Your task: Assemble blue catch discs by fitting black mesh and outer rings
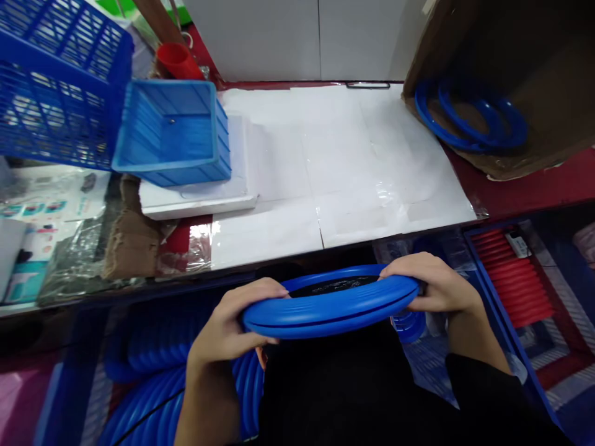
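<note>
A blue plastic ring (330, 308) is held in front of my body, just below the table's front edge. It is seen nearly edge-on, with a dark groove running along its near side. My left hand (239, 319) grips its left end, thumb below and fingers over the top. At the opposite end my right hand (427, 282) is closed round the rim. Some fingertips of both hands are hidden behind the ring. Below my left arm lie many similar blue rings (158, 347), stacked side by side.
White paper covers the worktable (334, 167). A small blue bin (171, 136) stands on a white box at left, beside a blue basket (60, 80). At right, a cardboard box (558, 93) holds blue rings (474, 124). Red rings (515, 279) lie in a crate below.
</note>
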`<state>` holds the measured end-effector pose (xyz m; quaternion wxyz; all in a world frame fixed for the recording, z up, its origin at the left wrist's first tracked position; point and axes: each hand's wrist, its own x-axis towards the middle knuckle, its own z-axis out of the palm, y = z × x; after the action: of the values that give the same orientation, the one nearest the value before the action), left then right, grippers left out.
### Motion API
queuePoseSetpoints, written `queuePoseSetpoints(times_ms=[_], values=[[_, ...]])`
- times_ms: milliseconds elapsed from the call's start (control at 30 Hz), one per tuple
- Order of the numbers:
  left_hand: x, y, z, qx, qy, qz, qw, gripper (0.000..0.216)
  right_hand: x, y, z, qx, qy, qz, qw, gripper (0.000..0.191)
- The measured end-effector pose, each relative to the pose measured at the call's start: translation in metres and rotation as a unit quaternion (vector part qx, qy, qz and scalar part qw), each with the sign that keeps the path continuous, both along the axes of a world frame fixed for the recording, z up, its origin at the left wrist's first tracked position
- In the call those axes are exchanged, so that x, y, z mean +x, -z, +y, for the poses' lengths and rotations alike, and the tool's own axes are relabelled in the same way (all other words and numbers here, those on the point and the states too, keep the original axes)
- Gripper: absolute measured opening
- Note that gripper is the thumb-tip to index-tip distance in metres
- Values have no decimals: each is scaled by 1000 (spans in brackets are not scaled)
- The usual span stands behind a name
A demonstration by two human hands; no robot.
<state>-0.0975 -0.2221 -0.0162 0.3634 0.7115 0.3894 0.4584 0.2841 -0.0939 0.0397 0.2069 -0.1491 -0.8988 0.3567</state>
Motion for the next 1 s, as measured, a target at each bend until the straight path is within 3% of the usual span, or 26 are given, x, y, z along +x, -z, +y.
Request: queuePoseSetpoints(times_ms=[67, 167, 367, 600, 733, 900, 1000], values=[[10, -19, 1, 32, 5, 72, 997, 49, -1, -2, 0, 11, -8, -24, 1000, 33], [24, -32, 3, 71, 5, 130, 989, 46, -3, -4, -5, 34, 2, -44, 998, 37], [37, -40, -6, 119, 14, 164, 979, 39, -20, -7, -33, 94, 3, -36, 995, 44], [50, -47, -24, 146, -77, 176, 970, 31, -35, -3, -42, 151, 47, 17, 987, 31], [54, -46, -26, 148, -98, 168, 970, 34, -36, 0, -36, 129, 44, 39, 990, 33], [42, -37, -20, 182, -106, 152, 966, 52, -25, 5, -34, 55, 35, 60, 996, 39], [28, -27, -18, 137, -77, 109, 981, 52, -12, 17, -32, -1, 52, 92, 994, 44]])
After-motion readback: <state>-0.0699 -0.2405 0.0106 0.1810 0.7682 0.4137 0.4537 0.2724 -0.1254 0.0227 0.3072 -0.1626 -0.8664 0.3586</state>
